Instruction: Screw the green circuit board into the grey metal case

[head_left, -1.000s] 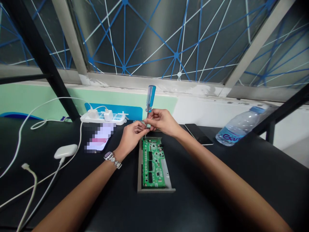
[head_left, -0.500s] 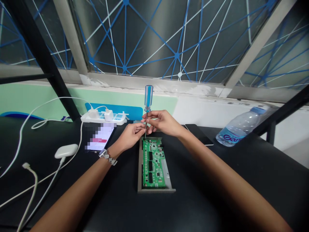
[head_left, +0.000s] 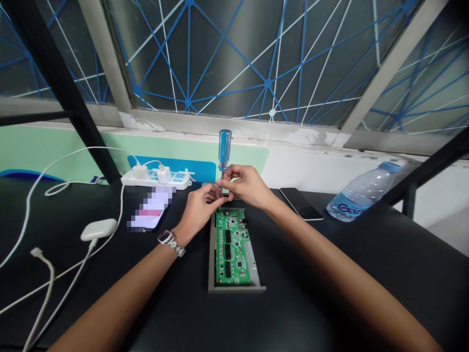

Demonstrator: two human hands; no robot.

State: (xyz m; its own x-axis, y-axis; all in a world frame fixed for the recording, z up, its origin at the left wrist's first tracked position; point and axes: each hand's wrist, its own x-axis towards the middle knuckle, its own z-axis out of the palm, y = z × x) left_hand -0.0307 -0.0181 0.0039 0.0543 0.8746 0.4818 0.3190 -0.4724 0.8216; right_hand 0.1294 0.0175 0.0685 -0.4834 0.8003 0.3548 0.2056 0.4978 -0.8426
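A green circuit board (head_left: 232,248) lies in a shallow grey metal case (head_left: 211,264) on the black table. A screwdriver with a clear blue handle (head_left: 224,144) stands upright over the board's far left corner. My right hand (head_left: 245,185) is closed around its shaft just below the handle. My left hand (head_left: 200,207), with a wristwatch (head_left: 170,241) on the wrist, pinches the lower shaft near the tip.
A phone (head_left: 151,209) with a lit screen lies left of the board, a dark phone (head_left: 301,203) to the right. A water bottle (head_left: 362,192) lies on its side. A white power strip (head_left: 157,178), cables and a white case (head_left: 98,229) occupy the left.
The screwdriver handle has swung from a rightward tilt to upright. My left forearm has shifted slightly; both hands stay on the shaft.
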